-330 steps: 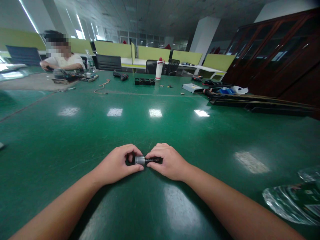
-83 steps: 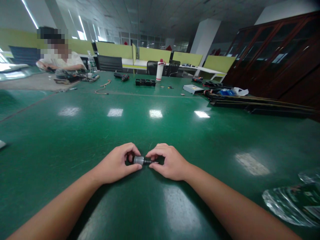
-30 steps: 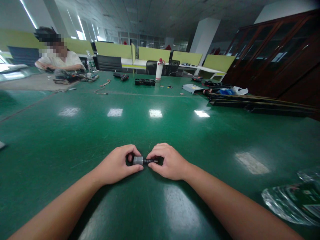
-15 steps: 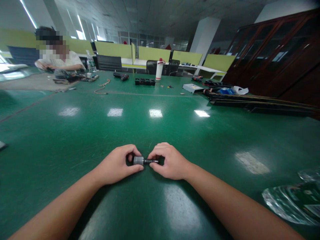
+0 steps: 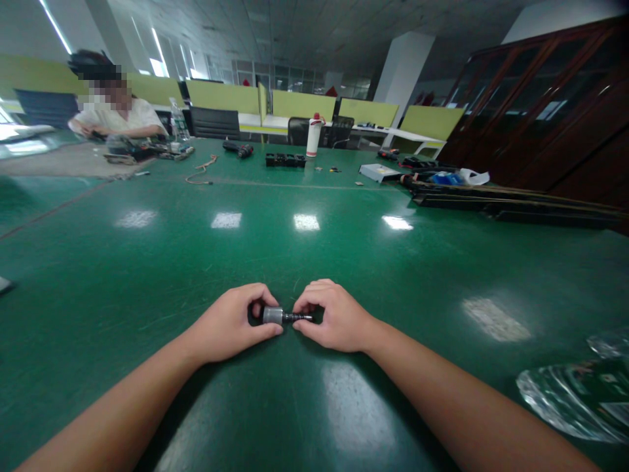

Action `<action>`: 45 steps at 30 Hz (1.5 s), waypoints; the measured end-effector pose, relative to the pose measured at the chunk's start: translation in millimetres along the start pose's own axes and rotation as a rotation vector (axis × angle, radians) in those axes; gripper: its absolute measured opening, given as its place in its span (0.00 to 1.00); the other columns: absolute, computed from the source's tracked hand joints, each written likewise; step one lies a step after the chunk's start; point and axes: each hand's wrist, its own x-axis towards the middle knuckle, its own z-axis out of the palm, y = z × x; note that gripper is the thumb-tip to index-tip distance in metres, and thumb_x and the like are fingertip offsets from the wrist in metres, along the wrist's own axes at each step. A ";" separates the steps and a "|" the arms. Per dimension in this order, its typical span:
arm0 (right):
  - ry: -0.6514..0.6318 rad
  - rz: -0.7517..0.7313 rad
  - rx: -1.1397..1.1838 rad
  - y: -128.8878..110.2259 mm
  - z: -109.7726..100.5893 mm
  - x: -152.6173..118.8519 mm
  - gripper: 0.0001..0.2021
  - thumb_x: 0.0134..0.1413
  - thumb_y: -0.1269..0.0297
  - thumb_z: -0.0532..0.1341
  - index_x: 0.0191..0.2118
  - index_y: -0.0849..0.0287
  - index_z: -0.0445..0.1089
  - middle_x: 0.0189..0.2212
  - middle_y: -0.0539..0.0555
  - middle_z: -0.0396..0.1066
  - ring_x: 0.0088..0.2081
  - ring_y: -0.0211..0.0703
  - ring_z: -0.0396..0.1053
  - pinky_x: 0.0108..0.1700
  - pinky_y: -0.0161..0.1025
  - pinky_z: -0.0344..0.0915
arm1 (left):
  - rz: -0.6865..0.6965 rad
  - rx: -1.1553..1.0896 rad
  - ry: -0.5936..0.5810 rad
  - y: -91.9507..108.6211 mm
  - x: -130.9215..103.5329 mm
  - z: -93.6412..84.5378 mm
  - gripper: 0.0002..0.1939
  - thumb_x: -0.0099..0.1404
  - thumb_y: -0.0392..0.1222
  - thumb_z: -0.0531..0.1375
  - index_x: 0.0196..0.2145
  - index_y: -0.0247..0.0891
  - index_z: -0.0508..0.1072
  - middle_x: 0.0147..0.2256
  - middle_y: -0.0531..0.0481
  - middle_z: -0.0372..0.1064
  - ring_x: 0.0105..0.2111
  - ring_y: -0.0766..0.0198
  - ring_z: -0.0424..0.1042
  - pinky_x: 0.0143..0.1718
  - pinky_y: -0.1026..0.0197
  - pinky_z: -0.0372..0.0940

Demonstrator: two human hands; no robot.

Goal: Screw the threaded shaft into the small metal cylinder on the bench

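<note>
Between my two hands, low over the green table, lies a small grey metal cylinder (image 5: 273, 315) with a thin, dark ribbed shaft (image 5: 289, 317) sticking out to the right. My left hand (image 5: 236, 322) is closed on the cylinder, thumb along its near side and fingers at the far side. At the other end, my right hand (image 5: 334, 317) pinches the shaft between thumb and fingers; the bright tip of the shaft shows inside the curl of that hand. The piece lies about level, pointing left to right.
A clear plastic bottle (image 5: 574, 400) lies at the right edge of the green table (image 5: 304, 255). Farther back are a black box-like part (image 5: 285, 160), a white flask (image 5: 313, 136), a power drill (image 5: 238, 149) and dark strips (image 5: 472, 198). Another person (image 5: 118, 118) sits at the far left.
My right hand has shifted very slightly to the right along the shaft. My left hand and the cylinder are almost unmoved.
</note>
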 end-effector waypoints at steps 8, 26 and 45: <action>0.002 0.002 0.003 0.6 -0.1 -0.6 0.06 0.44 0.71 0.68 0.31 0.59 0.73 0.26 0.48 0.71 0.31 0.38 0.68 0.41 0.39 0.58 | 0.001 0.015 0.003 -1.6 -0.1 0.4 0.12 0.57 0.47 0.65 0.36 0.38 0.73 0.29 0.54 0.67 0.30 0.62 0.67 0.31 0.63 0.59; 0.008 -0.003 0.009 2.1 -0.6 -2.1 0.05 0.44 0.71 0.67 0.30 0.59 0.73 0.25 0.47 0.70 0.30 0.37 0.67 0.41 0.38 0.58 | -0.003 0.032 0.006 -0.8 0.0 0.7 0.13 0.57 0.47 0.65 0.37 0.38 0.73 0.29 0.54 0.66 0.30 0.62 0.67 0.31 0.63 0.58; 0.002 0.008 0.009 3.0 -0.7 -1.0 0.05 0.42 0.72 0.67 0.29 0.60 0.72 0.24 0.47 0.69 0.30 0.37 0.67 0.41 0.38 0.58 | 0.000 0.034 0.006 -3.9 -0.2 2.2 0.13 0.57 0.48 0.65 0.36 0.38 0.73 0.29 0.54 0.66 0.30 0.62 0.67 0.31 0.63 0.58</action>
